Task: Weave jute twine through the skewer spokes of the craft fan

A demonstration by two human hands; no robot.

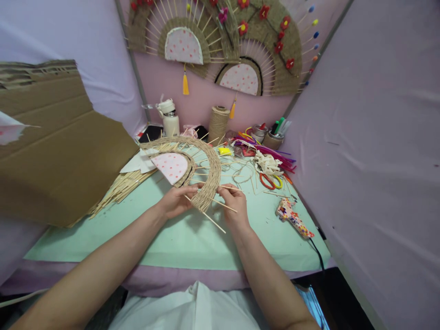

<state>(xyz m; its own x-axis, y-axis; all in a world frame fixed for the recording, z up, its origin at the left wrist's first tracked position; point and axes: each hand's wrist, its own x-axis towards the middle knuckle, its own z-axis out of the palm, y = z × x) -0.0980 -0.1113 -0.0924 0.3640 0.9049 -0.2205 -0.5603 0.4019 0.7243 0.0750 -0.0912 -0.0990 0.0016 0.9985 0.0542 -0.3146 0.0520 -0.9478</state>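
Note:
A half-round craft fan (211, 176) of jute twine and thin wooden sticks is held tilted above the table. Its inner half-circle (173, 166) is pale pink with red dots, edged in twine. My left hand (178, 201) grips the fan near its lower inner edge, some fingers hidden behind it. At the outer twine band, my right hand (235, 204) is closed with thumb and fingers on a wooden stick (230, 188) that juts out to the right. More stick ends poke past the band beside it.
Cardboard (65, 156) stands at left beside bundled sticks (125, 185). Behind are a bottle (171, 120) and twine spool (219, 123). Scissors (270, 182), pipe cleaners (275, 158) and a patterned glue gun (292, 216) with cord lie right. Finished fans (275, 46) hang on the back wall.

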